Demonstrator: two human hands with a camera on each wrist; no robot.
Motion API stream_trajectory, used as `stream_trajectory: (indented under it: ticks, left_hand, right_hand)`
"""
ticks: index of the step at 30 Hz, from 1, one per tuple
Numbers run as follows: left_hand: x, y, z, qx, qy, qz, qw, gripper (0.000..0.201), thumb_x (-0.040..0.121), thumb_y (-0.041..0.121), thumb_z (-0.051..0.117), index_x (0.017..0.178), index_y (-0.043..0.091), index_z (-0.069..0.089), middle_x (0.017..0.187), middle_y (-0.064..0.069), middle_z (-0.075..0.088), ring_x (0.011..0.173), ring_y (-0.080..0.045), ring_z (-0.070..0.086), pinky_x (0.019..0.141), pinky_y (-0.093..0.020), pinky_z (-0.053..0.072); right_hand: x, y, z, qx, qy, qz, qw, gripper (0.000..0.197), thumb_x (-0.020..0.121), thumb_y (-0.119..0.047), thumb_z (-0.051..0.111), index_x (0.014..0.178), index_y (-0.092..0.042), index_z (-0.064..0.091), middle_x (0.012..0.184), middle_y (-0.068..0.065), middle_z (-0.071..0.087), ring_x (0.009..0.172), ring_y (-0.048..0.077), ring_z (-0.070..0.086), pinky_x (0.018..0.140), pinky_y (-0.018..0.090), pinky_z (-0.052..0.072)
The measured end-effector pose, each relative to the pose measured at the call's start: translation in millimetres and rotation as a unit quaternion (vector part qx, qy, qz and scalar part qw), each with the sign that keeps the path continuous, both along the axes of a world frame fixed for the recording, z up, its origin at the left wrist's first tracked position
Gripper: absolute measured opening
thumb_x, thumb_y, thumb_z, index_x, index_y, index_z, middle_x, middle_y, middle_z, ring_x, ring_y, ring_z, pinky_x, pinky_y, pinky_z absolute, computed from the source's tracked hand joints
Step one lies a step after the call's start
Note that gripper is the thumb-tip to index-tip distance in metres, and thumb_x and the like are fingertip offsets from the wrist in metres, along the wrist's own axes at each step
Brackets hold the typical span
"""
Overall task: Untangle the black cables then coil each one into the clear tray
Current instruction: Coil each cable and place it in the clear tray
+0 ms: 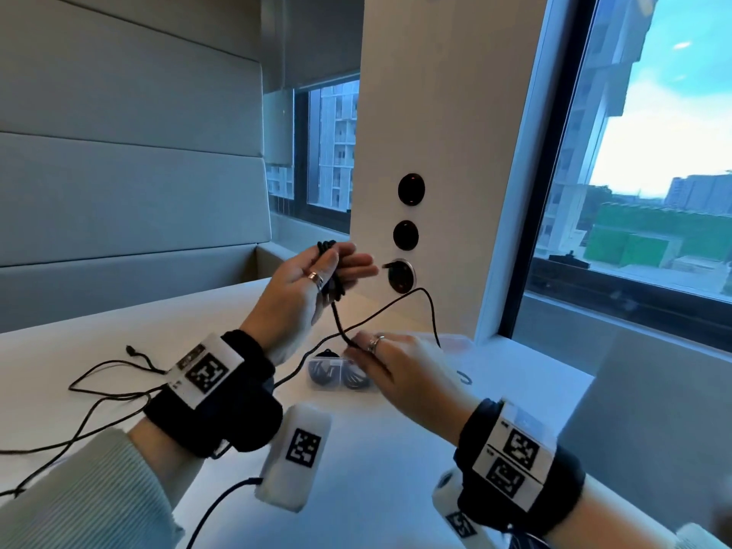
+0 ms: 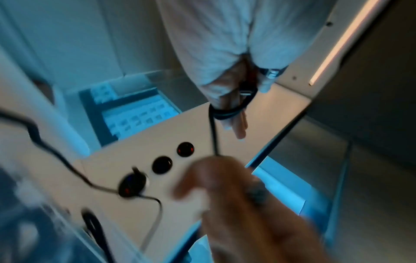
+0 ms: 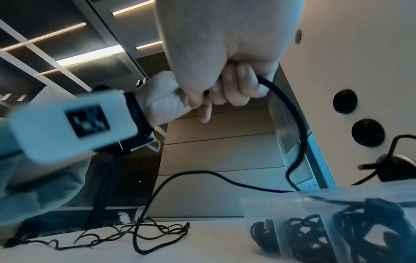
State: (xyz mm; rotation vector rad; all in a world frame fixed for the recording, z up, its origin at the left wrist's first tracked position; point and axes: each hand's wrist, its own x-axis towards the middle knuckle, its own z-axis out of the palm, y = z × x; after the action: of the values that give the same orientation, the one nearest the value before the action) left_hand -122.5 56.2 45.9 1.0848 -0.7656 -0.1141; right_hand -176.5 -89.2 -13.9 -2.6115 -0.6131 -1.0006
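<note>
My left hand point(image 1: 313, 283) is raised above the white table, with a black cable point(image 1: 336, 315) wound in a small coil point(image 2: 227, 113) round its fingers. In the left wrist view a connector sits between the thumb and the fingers point(image 2: 234, 122). Just below, my right hand point(image 1: 376, 350) pinches the same cable, fingers curled round it point(image 3: 236, 85). The rest of the cable arches right and trails down to the table. A clear tray point(image 1: 317, 364) lies under the right hand, its compartments holding coiled black cables point(image 3: 315, 236). Loose tangled cables point(image 1: 99, 394) lie on the table at the left.
A white pillar behind the hands carries three round black sockets point(image 1: 406, 233); the lowest one point(image 1: 400, 275) has a plug and lead in it. A padded wall stands at the left and a window point(image 1: 653, 192) at the right. The table point(image 1: 356, 449) reaches to the pillar.
</note>
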Motion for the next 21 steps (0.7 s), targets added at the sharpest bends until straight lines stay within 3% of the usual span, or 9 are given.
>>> stream_trajectory:
  ticks: [2, 4, 6, 7, 9, 12, 16, 18, 21]
  left_hand:
    - [8, 3, -8, 0.103, -0.087, 0.067, 0.989, 0.023, 0.099, 0.010, 0.030, 0.100, 0.014, 0.053, 0.099, -0.004, 0.067, 0.094, -0.010, 0.068, 0.092, -0.024, 0.049]
    - [13, 3, -16, 0.233, -0.196, 0.131, 0.943, 0.018, 0.099, 0.015, 0.032, 0.099, 0.016, 0.050, 0.096, -0.001, 0.065, 0.087, 0.001, 0.066, 0.088, -0.017, 0.047]
    - [13, 1, -22, 0.334, -0.269, 0.182, 0.885, 0.017, 0.099, 0.023, 0.034, 0.100, 0.015, 0.049, 0.088, 0.001, 0.067, 0.075, 0.006, 0.063, 0.077, -0.017, 0.043]
    - [11, 0, -24, 0.349, -0.273, 0.186, 0.877, 0.020, 0.099, 0.026, 0.034, 0.098, 0.014, 0.050, 0.083, 0.000, 0.068, 0.069, 0.003, 0.063, 0.076, -0.022, 0.042]
    - [3, -3, -26, 0.331, -0.234, 0.133, 0.905, 0.035, 0.098, 0.039, 0.030, 0.094, 0.013, 0.054, 0.076, -0.004, 0.069, 0.065, -0.010, 0.065, 0.077, -0.031, 0.045]
    - [-11, -6, -22, 0.310, -0.131, -0.007, 0.942, 0.058, 0.091, 0.057, 0.025, 0.092, 0.008, 0.057, 0.072, -0.011, 0.069, 0.062, -0.022, 0.065, 0.071, -0.028, 0.048]
    - [-19, -7, -21, 0.269, -0.072, -0.135, 0.951, 0.023, 0.095, 0.024, 0.045, 0.095, 0.001, 0.051, 0.078, -0.011, 0.070, 0.069, -0.026, 0.068, 0.069, -0.023, 0.050]
    - [-21, -5, -22, 0.231, -0.042, -0.174, 0.956, 0.020, 0.089, 0.017, 0.044, 0.099, 0.000, 0.050, 0.084, -0.012, 0.072, 0.077, -0.024, 0.070, 0.073, -0.021, 0.051]
    - [-24, -4, -19, 0.125, 0.012, -0.195, 0.973, 0.024, 0.087, 0.009, 0.045, 0.103, -0.007, 0.052, 0.094, -0.017, 0.071, 0.089, -0.026, 0.070, 0.078, -0.024, 0.054]
  right_hand:
    - [-7, -3, 5, 0.016, -0.041, 0.028, 0.999, 0.032, 0.095, -0.040, 0.041, 0.085, -0.019, 0.063, 0.071, -0.009, 0.060, 0.059, 0.013, 0.054, 0.053, 0.028, 0.048]
    - [-10, -8, 13, 0.030, -0.094, 0.032, 0.995, 0.028, 0.093, -0.036, 0.050, 0.084, -0.017, 0.069, 0.075, -0.007, 0.065, 0.059, 0.008, 0.056, 0.055, 0.011, 0.044]
    - [-8, -13, 23, 0.058, -0.147, 0.005, 0.987, 0.030, 0.090, -0.042, 0.053, 0.082, -0.019, 0.070, 0.073, -0.008, 0.064, 0.054, 0.012, 0.056, 0.050, 0.022, 0.047]
    - [-6, -15, 29, 0.081, -0.169, 0.005, 0.982, 0.032, 0.089, -0.044, 0.053, 0.081, -0.018, 0.069, 0.072, -0.009, 0.062, 0.053, 0.014, 0.055, 0.047, 0.030, 0.048]
    - [-1, -19, 38, 0.122, -0.203, 0.011, 0.972, 0.035, 0.088, -0.046, 0.055, 0.079, -0.016, 0.069, 0.070, -0.012, 0.054, 0.053, 0.014, 0.051, 0.046, 0.036, 0.047]
    - [6, -20, 46, 0.161, -0.212, 0.006, 0.964, 0.031, 0.084, -0.046, 0.057, 0.078, -0.018, 0.067, 0.071, -0.011, 0.053, 0.056, 0.016, 0.053, 0.049, 0.040, 0.048]
    - [18, -21, 43, 0.228, -0.121, 0.000, 0.966, 0.024, 0.077, -0.054, 0.058, 0.078, -0.030, 0.060, 0.066, -0.008, 0.055, 0.061, 0.014, 0.052, 0.058, 0.041, 0.047]
    - [23, -21, 38, 0.243, -0.059, -0.012, 0.968, 0.024, 0.076, -0.058, 0.055, 0.068, -0.036, 0.057, 0.058, -0.007, 0.050, 0.056, 0.009, 0.045, 0.056, 0.036, 0.042]
    - [23, -21, 29, 0.299, 0.071, 0.044, 0.951, 0.028, 0.096, -0.037, 0.043, 0.081, -0.027, 0.064, 0.056, -0.019, 0.054, 0.053, 0.000, 0.048, 0.055, 0.026, 0.040]
